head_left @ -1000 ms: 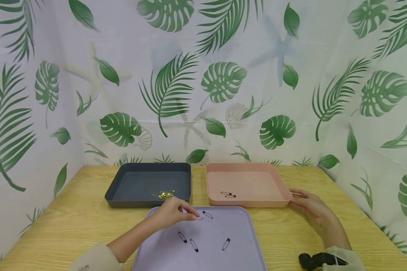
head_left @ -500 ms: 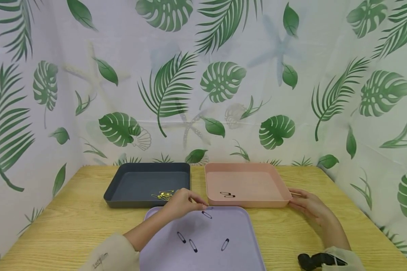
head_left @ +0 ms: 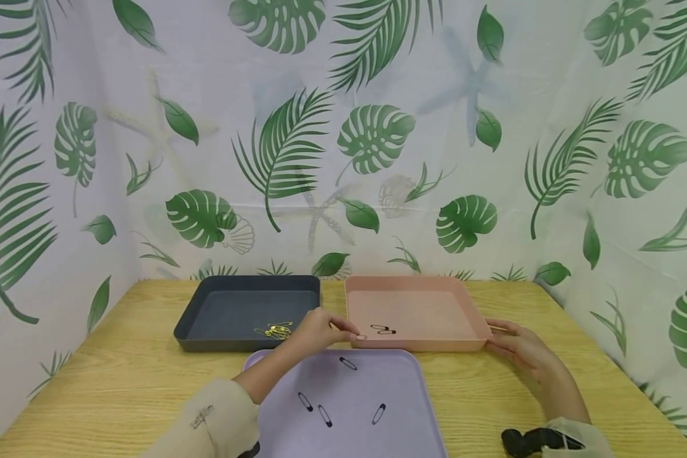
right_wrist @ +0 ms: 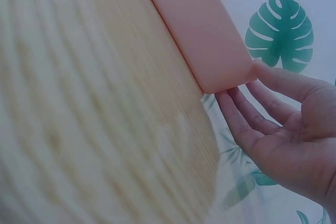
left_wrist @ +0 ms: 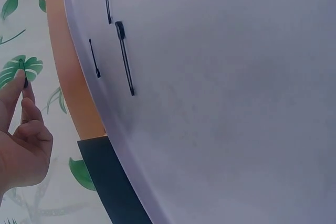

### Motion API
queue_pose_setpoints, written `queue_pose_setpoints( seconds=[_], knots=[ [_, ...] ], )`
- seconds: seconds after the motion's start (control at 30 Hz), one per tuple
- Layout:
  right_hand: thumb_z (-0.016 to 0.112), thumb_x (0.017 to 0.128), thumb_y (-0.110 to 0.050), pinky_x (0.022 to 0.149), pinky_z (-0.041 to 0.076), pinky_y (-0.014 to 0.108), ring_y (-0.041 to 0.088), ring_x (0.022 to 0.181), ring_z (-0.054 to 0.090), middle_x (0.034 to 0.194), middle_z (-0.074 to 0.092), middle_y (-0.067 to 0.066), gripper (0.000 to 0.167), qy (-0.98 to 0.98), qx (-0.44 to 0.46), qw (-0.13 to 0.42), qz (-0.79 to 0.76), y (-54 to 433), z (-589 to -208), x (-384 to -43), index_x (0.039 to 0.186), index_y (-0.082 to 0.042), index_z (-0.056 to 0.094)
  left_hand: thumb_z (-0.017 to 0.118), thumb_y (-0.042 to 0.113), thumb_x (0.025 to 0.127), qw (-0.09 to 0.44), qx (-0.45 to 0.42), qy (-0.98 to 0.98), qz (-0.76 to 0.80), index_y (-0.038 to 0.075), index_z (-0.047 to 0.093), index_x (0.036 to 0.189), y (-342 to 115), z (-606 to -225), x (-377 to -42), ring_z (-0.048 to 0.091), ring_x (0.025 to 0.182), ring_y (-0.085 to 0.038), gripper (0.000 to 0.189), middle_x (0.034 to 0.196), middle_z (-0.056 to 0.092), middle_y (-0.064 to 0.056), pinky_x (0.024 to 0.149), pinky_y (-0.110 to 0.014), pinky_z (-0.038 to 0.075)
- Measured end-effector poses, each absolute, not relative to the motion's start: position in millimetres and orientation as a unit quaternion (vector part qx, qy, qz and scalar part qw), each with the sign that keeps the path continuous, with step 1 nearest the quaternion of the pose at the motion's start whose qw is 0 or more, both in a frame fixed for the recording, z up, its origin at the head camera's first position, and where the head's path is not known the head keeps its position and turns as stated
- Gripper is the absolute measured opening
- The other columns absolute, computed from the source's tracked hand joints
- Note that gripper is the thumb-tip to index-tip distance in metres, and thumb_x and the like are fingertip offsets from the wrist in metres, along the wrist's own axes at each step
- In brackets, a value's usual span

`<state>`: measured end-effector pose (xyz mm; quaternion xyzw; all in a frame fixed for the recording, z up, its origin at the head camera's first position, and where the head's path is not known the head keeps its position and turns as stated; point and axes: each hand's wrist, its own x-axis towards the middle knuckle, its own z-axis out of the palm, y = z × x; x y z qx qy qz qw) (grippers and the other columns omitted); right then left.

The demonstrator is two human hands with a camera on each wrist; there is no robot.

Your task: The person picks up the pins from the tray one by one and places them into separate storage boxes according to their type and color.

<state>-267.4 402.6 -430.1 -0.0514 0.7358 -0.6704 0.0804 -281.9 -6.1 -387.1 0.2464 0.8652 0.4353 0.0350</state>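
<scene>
My left hand (head_left: 320, 331) reaches over the front left corner of the pink tray (head_left: 420, 345), pinching a black safety pin (left_wrist: 25, 80) between thumb and fingertips, plain in the left wrist view. Two black safety pins (head_left: 382, 329) lie inside that tray. At its front right corner, my right hand (head_left: 523, 353) holds the tray; in the right wrist view the thumb meets the rim and the fingers (right_wrist: 236, 114) meet the base. Several black safety pins (head_left: 379, 414) lie spread on the lilac tray (head_left: 412, 439) nearest me.
A dark grey tray (head_left: 235, 345) stands left of the pink one, with a small heap of yellow safety pins (head_left: 277, 330) in it. All stand on a wooden table (head_left: 103, 362), backed by a leaf-patterned cloth (head_left: 320, 159).
From above the lilac tray, my left hand has moved away from me and to the right, carrying the safety pin to the pink tray's edge. My right hand stays at the corner.
</scene>
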Motion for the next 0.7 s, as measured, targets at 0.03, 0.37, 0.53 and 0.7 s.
queue_pose_setpoints(
  seconds=[0.03,0.37,0.53,0.7],
  knots=[
    [0.052,0.093,-0.002,0.090,0.045,0.029,0.009,0.099,0.057,0.126,0.047,0.015,0.059,0.735,-0.052,0.082,-0.672,403,-430,-267,0.138,0.016,0.018,0.072,0.020,0.081,0.038,0.245,0.866,0.434,0.012,0.076,0.084,-5,-387,-283,0.049,0.066,-0.010,0.009,0.083,0.067,0.005,0.051,-0.023,0.038],
    [0.051,0.094,-0.002,0.090,0.044,0.030,0.009,0.100,0.057,0.127,0.047,0.017,0.058,0.734,-0.046,0.082,-0.673,403,-430,-267,0.138,0.016,0.018,0.071,0.014,0.081,0.037,0.248,0.866,0.434,0.011,0.075,0.082,9,-387,-294,0.053,0.074,-0.012,0.005,0.078,0.066,0.006,0.056,-0.022,0.041],
    [0.052,0.093,-0.003,0.090,0.045,0.030,0.010,0.099,0.057,0.127,0.047,0.016,0.059,0.732,-0.041,0.081,-0.675,403,-430,-267,0.138,0.015,0.019,0.071,0.014,0.081,0.042,0.245,0.865,0.435,0.009,0.075,0.083,15,-387,-300,0.052,0.070,-0.007,0.006,0.077,0.066,0.005,0.056,-0.021,0.042],
    [0.051,0.094,-0.003,0.090,0.044,0.030,0.009,0.100,0.056,0.130,0.043,0.018,0.059,0.733,-0.043,0.083,-0.674,403,-430,-268,0.138,0.015,0.017,0.071,0.015,0.082,0.042,0.246,0.869,0.428,0.010,0.075,0.084,20,-388,-305,0.054,0.072,-0.008,0.006,0.078,0.066,0.006,0.058,-0.021,0.044]
  ],
)
